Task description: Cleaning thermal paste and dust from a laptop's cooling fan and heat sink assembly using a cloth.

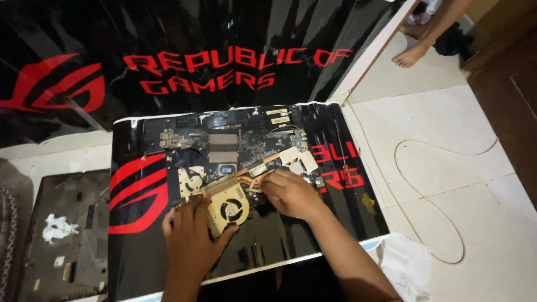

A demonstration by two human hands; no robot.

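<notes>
Hands meet over a gold cooling fan (228,208) lying against the laptop motherboard (224,142) on a glossy black mat (335,207): left hand (190,235) flat, clasping the fan's edge; right hand (291,193) curled, pinching its copper pipe (251,178).

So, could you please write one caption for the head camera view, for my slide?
Left hand and right hand hold a gold cooling fan assembly over a laptop motherboard.

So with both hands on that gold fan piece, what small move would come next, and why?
Probably lift it gently, straight up. The left hand grips the gold fan and the right hand holds the copper pipes, one end tilted over the circuit board; whether it is fully free cannot be seen.
</notes>
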